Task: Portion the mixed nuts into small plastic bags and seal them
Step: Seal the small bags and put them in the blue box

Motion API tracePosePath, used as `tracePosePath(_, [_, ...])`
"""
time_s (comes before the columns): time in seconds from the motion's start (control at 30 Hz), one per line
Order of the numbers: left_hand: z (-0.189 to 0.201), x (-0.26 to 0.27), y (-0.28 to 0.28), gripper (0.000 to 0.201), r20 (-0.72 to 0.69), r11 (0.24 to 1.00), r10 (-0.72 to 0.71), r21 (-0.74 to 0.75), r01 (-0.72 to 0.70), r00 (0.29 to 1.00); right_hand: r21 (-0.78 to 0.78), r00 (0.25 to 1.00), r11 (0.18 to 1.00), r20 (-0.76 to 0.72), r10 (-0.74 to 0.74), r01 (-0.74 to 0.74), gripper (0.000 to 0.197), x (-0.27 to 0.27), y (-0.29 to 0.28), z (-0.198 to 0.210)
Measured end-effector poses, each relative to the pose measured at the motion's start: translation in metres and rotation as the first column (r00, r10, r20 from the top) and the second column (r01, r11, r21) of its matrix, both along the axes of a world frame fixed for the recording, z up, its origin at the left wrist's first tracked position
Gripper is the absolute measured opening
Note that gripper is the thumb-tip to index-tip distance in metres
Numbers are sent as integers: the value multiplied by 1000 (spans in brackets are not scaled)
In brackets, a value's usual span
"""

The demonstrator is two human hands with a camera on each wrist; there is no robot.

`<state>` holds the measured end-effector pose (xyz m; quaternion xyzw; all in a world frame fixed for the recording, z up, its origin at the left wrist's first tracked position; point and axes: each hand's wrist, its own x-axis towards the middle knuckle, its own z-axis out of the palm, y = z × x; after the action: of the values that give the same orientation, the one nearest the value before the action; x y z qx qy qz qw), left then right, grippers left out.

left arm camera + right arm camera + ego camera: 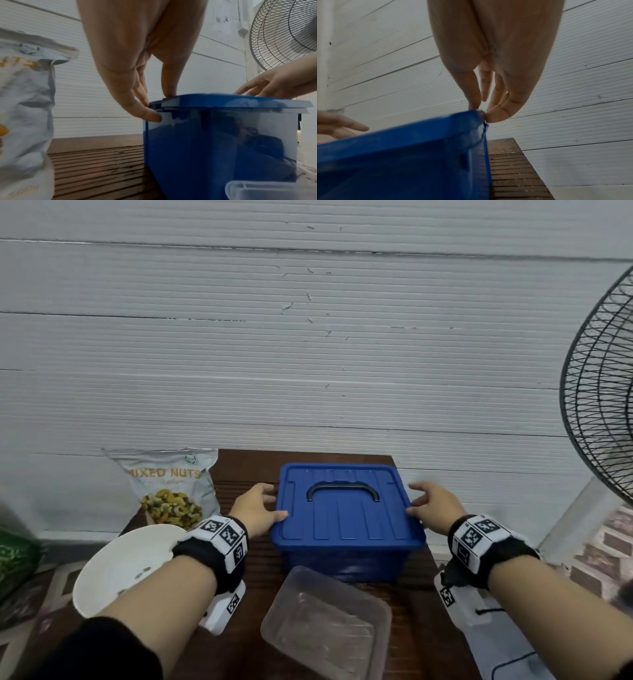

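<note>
A blue storage box (346, 556) with its lid (346, 505) on and a black handle stands mid-table. My left hand (260, 508) grips the lid's left edge; in the left wrist view the left hand (161, 106) has its thumb on top and its fingers under the rim of the box (205, 148). My right hand (423, 501) pinches the lid's right edge; the right wrist view shows the right hand (482, 113) at a corner of the box (402, 162). A sealed mixed nuts bag (168, 487) leans at the back left. No small bags are visible.
A white bowl (126, 566) sits at the left under my forearm. A clear plastic container (325, 625) lies in front of the box. The slatted wooden table (260, 573) is narrow and backs onto a white wall. A standing fan (603, 392) is at the right.
</note>
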<state>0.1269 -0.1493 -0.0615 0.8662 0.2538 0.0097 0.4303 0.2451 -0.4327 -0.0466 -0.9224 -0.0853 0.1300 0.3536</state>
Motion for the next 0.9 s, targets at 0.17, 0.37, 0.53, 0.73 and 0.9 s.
tracePosePath(0.17, [-8, 5, 4, 68, -7, 998, 23, -64, -24, 1000, -59, 999, 998, -33, 3, -5, 38, -2, 5, -11])
tracePosePath(0.37, [-9, 17, 8, 64, 31, 999, 10, -31, -9, 999, -50, 999, 999, -32, -11, 10, 38, 9, 7, -12])
tracePosePath(0.53, [-7, 36, 7, 61, 65, 996, 13, -91, -7, 998, -23, 998, 999, -29, -48, 47, 36, 24, 6, -6])
tracePosePath(0.73, [-11, 53, 6, 59, 71, 992, 1, -128, 8, 997, -52, 998, 997, -28, -53, 51, 35, 39, 7, -4])
tracePosePath(0.9, [-16, 55, 5, 55, 81, 984, 20, -177, -5, 996, -14, 997, 998, -45, -68, 68, 38, 45, 5, -13])
